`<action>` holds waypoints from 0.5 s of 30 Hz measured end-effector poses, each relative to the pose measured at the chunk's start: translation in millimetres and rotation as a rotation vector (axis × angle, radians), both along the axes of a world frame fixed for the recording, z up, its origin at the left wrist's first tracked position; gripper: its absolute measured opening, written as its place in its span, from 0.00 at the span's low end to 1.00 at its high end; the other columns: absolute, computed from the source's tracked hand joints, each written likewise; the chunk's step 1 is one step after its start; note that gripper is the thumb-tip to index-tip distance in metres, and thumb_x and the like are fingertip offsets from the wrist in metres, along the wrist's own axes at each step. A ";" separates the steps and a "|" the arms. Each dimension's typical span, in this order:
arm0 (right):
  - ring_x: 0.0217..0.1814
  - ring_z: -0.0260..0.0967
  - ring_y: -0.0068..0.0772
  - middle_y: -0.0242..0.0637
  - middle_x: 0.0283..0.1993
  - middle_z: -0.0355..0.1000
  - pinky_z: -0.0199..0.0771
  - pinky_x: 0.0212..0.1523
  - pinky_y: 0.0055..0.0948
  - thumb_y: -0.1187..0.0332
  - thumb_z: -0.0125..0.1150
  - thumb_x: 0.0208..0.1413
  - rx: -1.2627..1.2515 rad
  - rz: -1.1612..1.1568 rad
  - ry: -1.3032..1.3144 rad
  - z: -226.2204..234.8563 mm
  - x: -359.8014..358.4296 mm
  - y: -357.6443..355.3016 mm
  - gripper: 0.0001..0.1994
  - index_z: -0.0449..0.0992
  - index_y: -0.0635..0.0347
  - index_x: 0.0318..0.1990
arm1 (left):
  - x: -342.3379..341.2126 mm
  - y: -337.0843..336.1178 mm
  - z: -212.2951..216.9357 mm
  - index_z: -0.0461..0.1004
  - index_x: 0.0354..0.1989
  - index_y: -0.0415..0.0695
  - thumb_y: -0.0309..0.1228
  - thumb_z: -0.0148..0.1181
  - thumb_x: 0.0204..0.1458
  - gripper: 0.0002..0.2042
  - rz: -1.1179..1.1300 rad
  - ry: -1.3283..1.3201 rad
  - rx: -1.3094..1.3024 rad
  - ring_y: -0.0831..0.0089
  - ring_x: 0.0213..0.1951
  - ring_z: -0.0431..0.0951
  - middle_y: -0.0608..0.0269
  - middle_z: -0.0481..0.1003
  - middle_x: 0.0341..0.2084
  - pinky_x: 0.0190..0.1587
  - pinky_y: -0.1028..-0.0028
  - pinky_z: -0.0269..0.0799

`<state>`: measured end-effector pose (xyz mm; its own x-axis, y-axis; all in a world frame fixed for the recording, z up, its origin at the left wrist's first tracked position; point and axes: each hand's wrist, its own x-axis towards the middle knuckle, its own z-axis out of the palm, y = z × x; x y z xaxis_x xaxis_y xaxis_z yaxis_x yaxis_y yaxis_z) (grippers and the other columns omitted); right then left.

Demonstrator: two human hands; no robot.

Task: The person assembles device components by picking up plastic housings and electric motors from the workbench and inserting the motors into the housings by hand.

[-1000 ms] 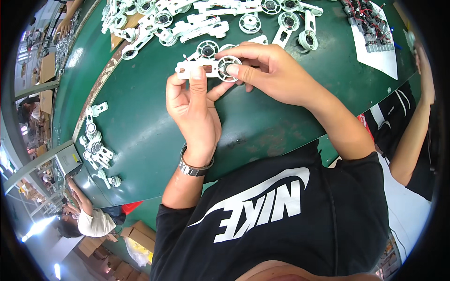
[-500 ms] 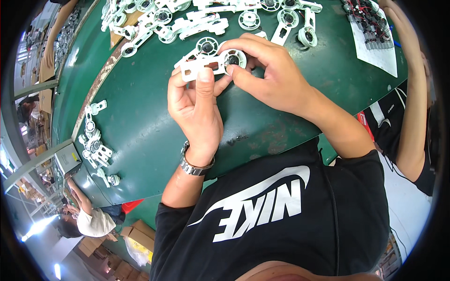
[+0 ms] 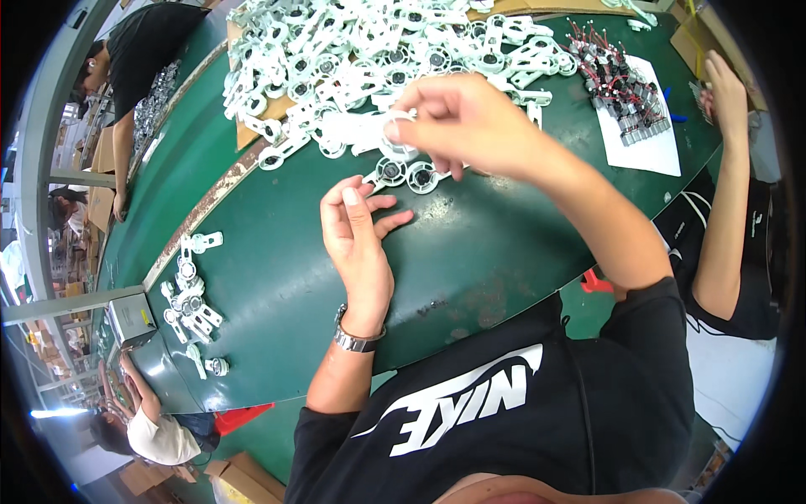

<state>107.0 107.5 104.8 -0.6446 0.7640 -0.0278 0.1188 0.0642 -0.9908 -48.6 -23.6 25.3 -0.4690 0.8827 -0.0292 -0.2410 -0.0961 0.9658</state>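
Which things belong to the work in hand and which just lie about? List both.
In hand: right hand pinching a white plastic part; open left hand; double-ring bracket on the table; heap of white brackets.
Lying about: wired motors on a white sheet; white parts at the left edge; grey box; co-worker's arm.

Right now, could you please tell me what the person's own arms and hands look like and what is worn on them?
Both forearms are bare, with no gloves on either hand. The left hand has a silver metal wristwatch with a link band at the wrist. The right hand wears nothing that shows. Short black sleeves of a T-shirt with a large white print on the chest cover the upper arms.
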 end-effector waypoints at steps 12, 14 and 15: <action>0.45 0.80 0.49 0.47 0.44 0.80 0.81 0.48 0.40 0.72 0.61 0.60 0.679 0.339 0.170 -36.4 -83.2 -37.0 0.18 0.74 0.64 0.57 | -27.6 -0.5 -54.0 0.70 0.55 0.35 0.26 0.57 0.65 0.13 -0.140 0.847 0.071 0.65 0.49 0.80 0.52 0.77 0.47 0.52 0.64 0.79; 0.45 0.77 0.49 0.44 0.40 0.78 0.80 0.45 0.42 0.76 0.63 0.54 0.874 0.351 0.151 -42.5 -70.5 -53.8 0.19 0.76 0.64 0.55 | -26.5 -5.2 -42.4 0.72 0.54 0.35 0.24 0.57 0.64 0.12 -0.139 0.885 0.065 0.65 0.50 0.80 0.53 0.78 0.47 0.53 0.65 0.78; 0.44 0.77 0.48 0.42 0.39 0.78 0.79 0.44 0.42 0.77 0.64 0.52 0.914 0.371 0.112 -44.3 -58.9 -55.4 0.18 0.77 0.63 0.53 | -22.1 -4.2 -39.5 0.72 0.54 0.35 0.23 0.57 0.63 0.12 -0.154 0.895 0.068 0.65 0.50 0.80 0.53 0.78 0.47 0.53 0.66 0.77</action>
